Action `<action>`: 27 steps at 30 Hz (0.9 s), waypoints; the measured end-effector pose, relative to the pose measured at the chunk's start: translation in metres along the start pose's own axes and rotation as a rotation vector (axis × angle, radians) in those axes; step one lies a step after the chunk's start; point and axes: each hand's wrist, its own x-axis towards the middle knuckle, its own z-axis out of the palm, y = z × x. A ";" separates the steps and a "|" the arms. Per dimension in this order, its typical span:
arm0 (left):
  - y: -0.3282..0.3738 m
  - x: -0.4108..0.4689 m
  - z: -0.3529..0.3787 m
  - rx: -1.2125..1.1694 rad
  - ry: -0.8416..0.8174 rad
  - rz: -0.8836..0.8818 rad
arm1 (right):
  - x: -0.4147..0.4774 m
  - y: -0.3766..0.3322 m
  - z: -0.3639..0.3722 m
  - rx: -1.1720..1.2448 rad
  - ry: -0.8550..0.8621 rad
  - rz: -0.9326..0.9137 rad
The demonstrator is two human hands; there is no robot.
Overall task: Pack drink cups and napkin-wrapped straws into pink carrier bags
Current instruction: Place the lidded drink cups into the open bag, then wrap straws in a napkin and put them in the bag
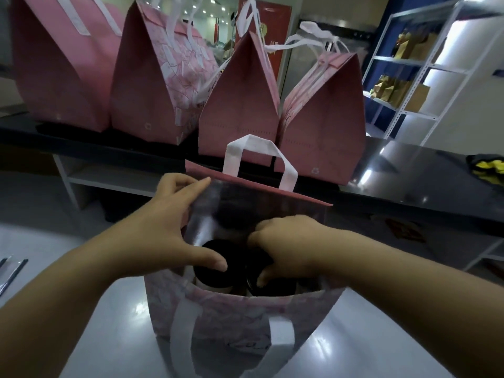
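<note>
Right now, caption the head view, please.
Left hand holds the open bag; right hand grips a cup inside.

— What sort of place is this?

— A drinks shop's packing area, by the look of it. Four pink non-woven carrier bags with white strap handles (240, 105) stand in a row on a long glossy black bench (409, 173).

— What else shows it?

— A white slotted-metal shelving rack (409, 64) against a blue wall (425, 12) holds stacks of brown paper bags (390, 88). A red printed banner (275, 20) hangs behind, and small round ceiling lights (224, 8) run deep into a wide room. Nearer, on a glossy grey bench (109, 309), an open pink patterned carrier bag (245, 309) holds black-lidded drink cups (215, 255).
</note>
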 end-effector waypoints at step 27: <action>-0.013 -0.166 0.019 -0.396 0.825 -0.326 | -0.042 -0.157 -0.019 1.093 0.527 -0.246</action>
